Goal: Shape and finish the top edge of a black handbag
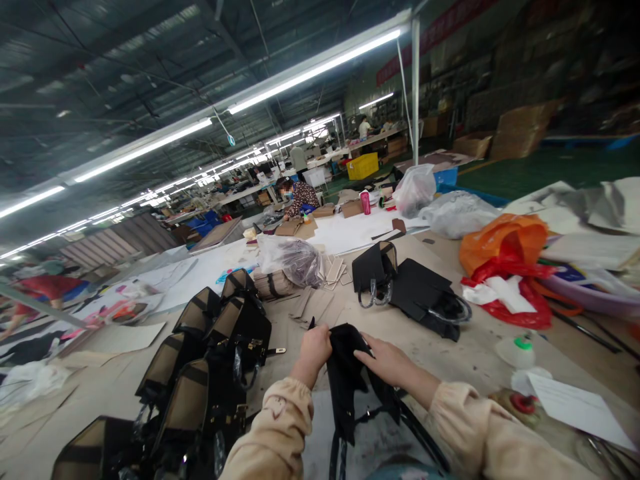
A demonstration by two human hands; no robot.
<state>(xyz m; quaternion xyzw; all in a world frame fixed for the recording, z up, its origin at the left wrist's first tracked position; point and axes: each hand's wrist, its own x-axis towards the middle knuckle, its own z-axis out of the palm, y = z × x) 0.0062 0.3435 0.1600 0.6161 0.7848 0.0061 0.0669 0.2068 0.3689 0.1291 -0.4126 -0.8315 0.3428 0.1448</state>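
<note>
A black handbag (344, 400) stands in front of me at the table's near edge, its top facing me and its dark handles hanging toward me. My left hand (315, 350) is closed on the bag's upper left edge. With the fingers over the far side and the thumb at the opening, my right hand (390, 363) grips its upper right edge. The inside of the bag is too dark to make out. To the left, several black handbags with tan linings (183, 403) stand in rows. Farther off lie two more black bags (423, 293), their handles wrapped in clear plastic.
Cardboard pieces (315, 307) and a clear plastic bag (293, 257) lie beyond my hands. On the right are an orange plastic bag (500, 243), a red bag (525, 300), a green-capped bottle (520, 350) and a white paper (580, 410). Another person (303, 197) works across the table.
</note>
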